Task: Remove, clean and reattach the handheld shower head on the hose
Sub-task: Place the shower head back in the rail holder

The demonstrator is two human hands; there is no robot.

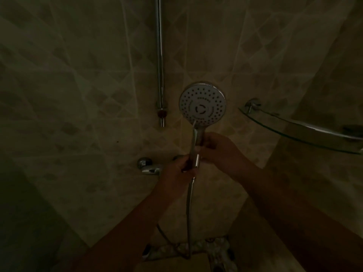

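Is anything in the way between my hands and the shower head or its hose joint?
Nothing visible. The right hand already grips the shower head by its handle, and the left hand holds the lower end where the hose joins. The glass shelf sits off to the right, clear of both.

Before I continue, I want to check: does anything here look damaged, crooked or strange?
Nothing stands out. The shower head looks intact, held upright by both hands near the hose joint. The dim picture hides fine detail.
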